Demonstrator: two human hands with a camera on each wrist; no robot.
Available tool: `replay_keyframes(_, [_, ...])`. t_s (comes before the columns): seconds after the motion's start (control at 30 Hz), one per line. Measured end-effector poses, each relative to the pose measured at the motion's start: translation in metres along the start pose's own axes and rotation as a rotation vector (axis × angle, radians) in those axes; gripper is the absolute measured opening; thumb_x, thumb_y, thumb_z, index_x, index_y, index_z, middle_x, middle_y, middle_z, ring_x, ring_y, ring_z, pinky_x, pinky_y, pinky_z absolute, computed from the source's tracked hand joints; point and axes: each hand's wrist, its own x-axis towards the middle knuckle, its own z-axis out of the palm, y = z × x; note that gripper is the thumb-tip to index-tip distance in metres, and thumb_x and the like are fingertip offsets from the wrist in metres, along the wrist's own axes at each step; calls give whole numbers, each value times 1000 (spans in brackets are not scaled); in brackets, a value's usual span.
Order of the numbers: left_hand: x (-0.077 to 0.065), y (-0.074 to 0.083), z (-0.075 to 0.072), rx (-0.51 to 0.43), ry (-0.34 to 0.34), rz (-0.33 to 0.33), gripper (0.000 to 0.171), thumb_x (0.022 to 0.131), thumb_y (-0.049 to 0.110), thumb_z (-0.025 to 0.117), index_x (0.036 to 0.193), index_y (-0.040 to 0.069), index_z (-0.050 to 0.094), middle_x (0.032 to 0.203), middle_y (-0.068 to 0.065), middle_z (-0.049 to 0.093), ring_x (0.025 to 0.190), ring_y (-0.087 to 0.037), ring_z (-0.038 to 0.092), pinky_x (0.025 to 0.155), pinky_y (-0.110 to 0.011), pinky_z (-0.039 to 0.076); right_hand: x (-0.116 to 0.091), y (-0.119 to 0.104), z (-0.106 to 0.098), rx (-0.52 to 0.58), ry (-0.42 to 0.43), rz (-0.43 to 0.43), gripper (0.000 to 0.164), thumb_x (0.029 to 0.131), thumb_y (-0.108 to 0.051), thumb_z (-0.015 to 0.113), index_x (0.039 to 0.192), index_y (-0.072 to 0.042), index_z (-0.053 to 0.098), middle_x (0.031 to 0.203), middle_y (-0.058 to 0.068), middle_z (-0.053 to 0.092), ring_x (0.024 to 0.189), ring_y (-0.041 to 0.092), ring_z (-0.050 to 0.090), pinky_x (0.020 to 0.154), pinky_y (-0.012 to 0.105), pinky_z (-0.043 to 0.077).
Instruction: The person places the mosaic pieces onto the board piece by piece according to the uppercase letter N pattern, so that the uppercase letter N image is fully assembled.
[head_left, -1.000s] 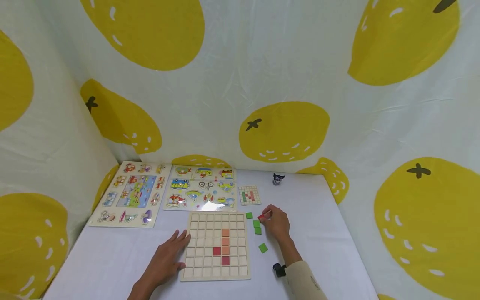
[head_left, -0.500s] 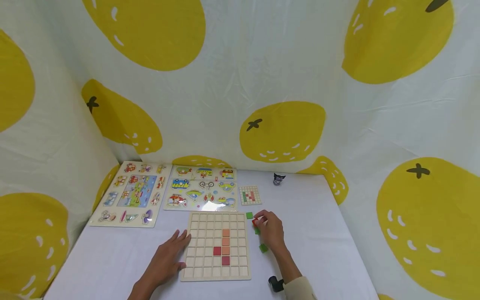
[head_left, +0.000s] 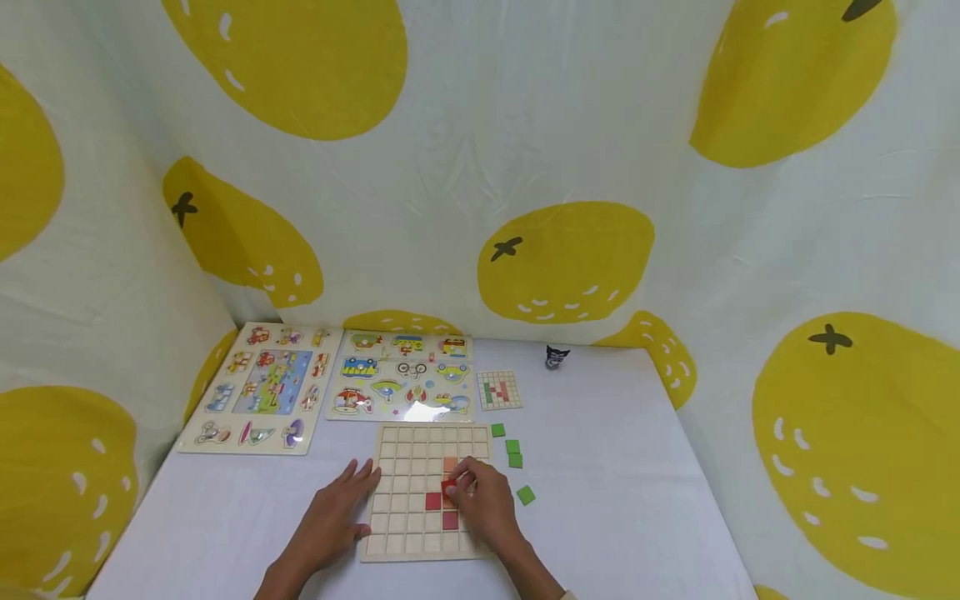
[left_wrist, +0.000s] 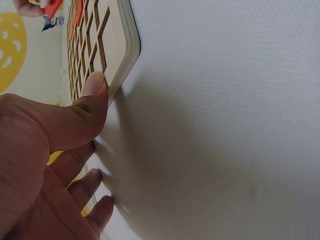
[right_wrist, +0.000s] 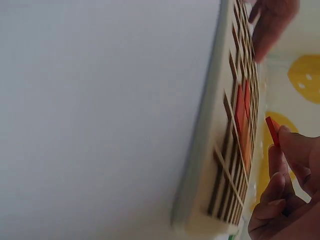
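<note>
My right hand (head_left: 487,507) pinches a small red square tile (head_left: 447,485) between thumb and fingertips, above the middle of a wooden grid board (head_left: 397,524). In the right wrist view the tile (right_wrist: 272,131) is held clear of the board, tilted. Two red tiles, one of them the left red tile (head_left: 433,502), lie in the board's cells. An orange tile (head_left: 450,463) shows above my fingers; the cells below it are partly hidden. My left hand (head_left: 330,515) rests at the board's left edge, fingers extended. Its thumb (left_wrist: 92,95) touches the rim.
Several green tiles, such as the far one (head_left: 498,430), lie right of the board. A small pattern card (head_left: 500,392) lies behind it. Two picture puzzles, the left puzzle (head_left: 318,425) and the middle puzzle (head_left: 401,414), lie at the back. A dark figurine (head_left: 556,358) stands back right.
My right hand has carried the red tile leftward from beside the green tiles to over the board, uncovering the green tiles. My left hand has stayed in place.
</note>
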Motion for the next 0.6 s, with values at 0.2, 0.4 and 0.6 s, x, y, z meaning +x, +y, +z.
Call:
replay_keyframes(0.2, [-1, 3, -1, 1, -6, -2, 91, 72, 12, 95, 153, 9, 57, 165, -13, 49, 157, -45, 37, 119, -67, 41, -7, -5, 23, -36, 16, -2, 20, 83, -14, 90, 91, -24, 74, 71, -14, 63, 74, 3, 53, 61, 22, 38])
replay_keyframes(0.4, [-3, 4, -2, 6, 1, 11, 90, 71, 12, 96, 152, 8, 58, 164, -14, 51, 156, -45, 40, 118, -66, 42, -4, -12, 39, -102, 73, -31, 21, 80, -15, 91, 85, -24, 73, 69, -16, 58, 70, -2, 45, 58, 19, 34])
replay_keyframes(0.6, [-2, 1, 0, 9, 5, 20, 90, 70, 13, 97, 152, 8, 59, 163, -13, 51, 156, -44, 41, 119, -64, 42, 3, -19, 49, -152, 101, -39, 21, 82, -18, 91, 80, -25, 71, 62, -17, 52, 68, 0, 44, 56, 20, 32])
